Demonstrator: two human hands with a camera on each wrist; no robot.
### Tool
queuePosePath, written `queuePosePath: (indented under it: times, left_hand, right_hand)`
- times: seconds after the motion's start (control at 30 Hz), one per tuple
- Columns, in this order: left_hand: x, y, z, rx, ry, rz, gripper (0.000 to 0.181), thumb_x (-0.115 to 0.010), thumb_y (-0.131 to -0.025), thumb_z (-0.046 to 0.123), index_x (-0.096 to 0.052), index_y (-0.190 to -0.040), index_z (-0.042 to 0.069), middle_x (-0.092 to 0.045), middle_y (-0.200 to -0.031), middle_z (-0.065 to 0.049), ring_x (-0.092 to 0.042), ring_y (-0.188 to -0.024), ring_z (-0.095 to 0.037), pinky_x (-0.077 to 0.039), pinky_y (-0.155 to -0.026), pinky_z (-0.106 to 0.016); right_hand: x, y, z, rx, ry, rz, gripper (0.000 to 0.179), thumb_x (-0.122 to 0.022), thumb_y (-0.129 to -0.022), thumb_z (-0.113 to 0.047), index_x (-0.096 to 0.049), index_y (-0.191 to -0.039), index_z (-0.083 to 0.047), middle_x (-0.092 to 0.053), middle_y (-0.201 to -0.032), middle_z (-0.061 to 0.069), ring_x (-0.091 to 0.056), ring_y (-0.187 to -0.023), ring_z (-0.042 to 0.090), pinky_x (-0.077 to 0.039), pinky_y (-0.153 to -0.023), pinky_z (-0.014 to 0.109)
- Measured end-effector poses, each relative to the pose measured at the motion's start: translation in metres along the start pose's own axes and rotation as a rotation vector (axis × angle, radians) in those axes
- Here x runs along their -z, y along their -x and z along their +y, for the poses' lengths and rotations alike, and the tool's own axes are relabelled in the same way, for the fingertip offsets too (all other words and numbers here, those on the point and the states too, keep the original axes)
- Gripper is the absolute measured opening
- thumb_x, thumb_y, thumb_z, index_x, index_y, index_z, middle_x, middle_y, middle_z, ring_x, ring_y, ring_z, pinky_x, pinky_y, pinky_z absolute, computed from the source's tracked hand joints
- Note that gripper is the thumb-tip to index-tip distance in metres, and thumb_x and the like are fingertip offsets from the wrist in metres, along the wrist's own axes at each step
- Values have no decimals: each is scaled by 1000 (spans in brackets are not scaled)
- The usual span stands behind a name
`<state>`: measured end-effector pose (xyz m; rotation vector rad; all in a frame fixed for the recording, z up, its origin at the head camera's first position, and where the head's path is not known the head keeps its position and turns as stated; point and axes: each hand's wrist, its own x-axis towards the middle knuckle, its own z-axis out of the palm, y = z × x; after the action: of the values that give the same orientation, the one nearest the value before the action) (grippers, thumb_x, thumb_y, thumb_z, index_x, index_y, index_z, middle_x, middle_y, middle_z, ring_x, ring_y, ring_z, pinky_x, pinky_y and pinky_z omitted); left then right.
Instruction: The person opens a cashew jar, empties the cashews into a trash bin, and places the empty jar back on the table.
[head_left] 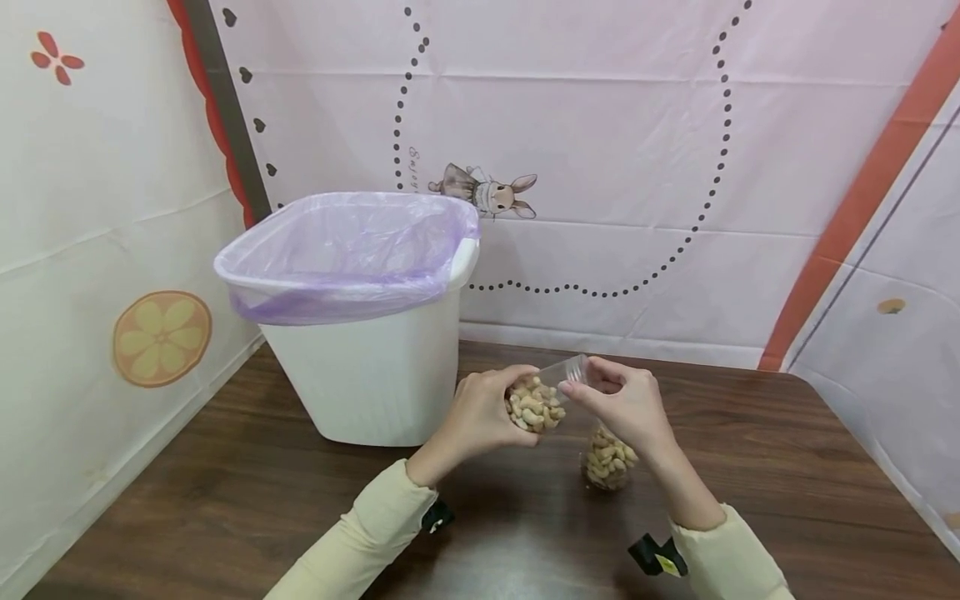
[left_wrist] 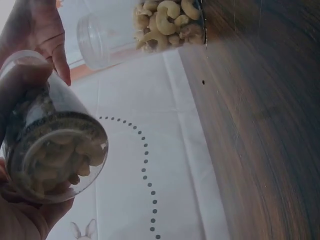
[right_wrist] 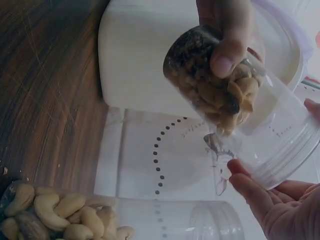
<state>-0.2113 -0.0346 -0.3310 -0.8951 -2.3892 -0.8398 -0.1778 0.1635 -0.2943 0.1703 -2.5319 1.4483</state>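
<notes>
A clear plastic jar (head_left: 535, 406) of cashews is held tilted above the table, its mouth toward the right. My left hand (head_left: 480, 417) grips it around the nut-filled bottom end. Thumb and fingers of my right hand (head_left: 628, 406) pinch the jar's threaded mouth. No lid shows on that mouth in the right wrist view, where dark bits lie among the cashews in the held jar (right_wrist: 207, 92). Below my right hand, a second clear jar (head_left: 609, 462) stands upright on the table, its lower part full of cashews. My right hand partly hides its top in the head view.
A white bin (head_left: 375, 375) with a purple plastic liner (head_left: 337, 304) stands on the left of the brown wooden table (head_left: 750, 467), close to my left hand. Printed cloth (head_left: 600, 167) hangs behind and at both sides. Small dark crumbs lie near the standing jar.
</notes>
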Motion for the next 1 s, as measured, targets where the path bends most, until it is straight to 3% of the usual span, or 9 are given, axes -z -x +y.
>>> queuePosePath:
  times: [0.23,0.4,0.5,0.6,0.7,0.8,1.0]
  left_hand:
    - [0,-2,-1,32,87,-96,71,-85,-48,37,-63,-112,16,-66,-81,5,-56,-68,-7,-43,-60,-20]
    - [0,-1,-2,90,217,-190,72,-86,-50,34,-62,-114,14,-66,-88,5,-57,-74,-6,-46,-66,-19]
    - [-1,1,-2,102,247,-207,73,-85,-51,35,-61,-117,14,-66,-90,5,-57,-76,-5,-47,-67,-18]
    - [-2,2,-2,63,211,-171,73,-84,-52,34,-60,-118,14,-66,-89,4,-58,-75,-5,-47,-66,-18]
    - [-1,1,-1,9,122,-112,73,-83,-52,33,-59,-118,14,-65,-88,3,-57,-75,-8,-47,-65,-20]
    - [-1,0,0,-23,25,-53,73,-83,-51,33,-58,-118,15,-64,-89,2,-57,-76,-11,-47,-66,-24]
    - [-3,1,0,-76,-80,20,74,-82,-52,33,-57,-118,12,-64,-94,3,-55,-80,-12,-48,-69,-25]
  right_hand:
    - [2,2,6,22,-45,-25,60,-73,-75,-26,-53,-124,3,-56,-121,19,-59,-102,27,-51,-76,27]
    - [2,2,7,67,-60,-33,55,-74,-74,-20,-56,-119,6,-60,-113,22,-63,-94,28,-51,-67,21]
    - [3,1,6,115,-5,-35,49,-74,-75,-24,-60,-114,3,-64,-105,18,-64,-84,22,-51,-63,22]
    - [5,1,3,144,101,-43,51,-71,-77,-32,-60,-116,0,-64,-105,16,-65,-83,21,-52,-66,28]
    - [9,0,1,111,168,-76,60,-66,-80,-38,-54,-124,1,-60,-115,18,-63,-93,27,-52,-74,36]
    - [10,0,1,35,172,-116,66,-62,-83,-42,-47,-129,3,-53,-124,21,-59,-103,31,-50,-81,40]
    - [8,-2,2,-31,184,-104,68,-60,-82,-46,-49,-127,4,-58,-118,20,-60,-100,28,-50,-81,39]
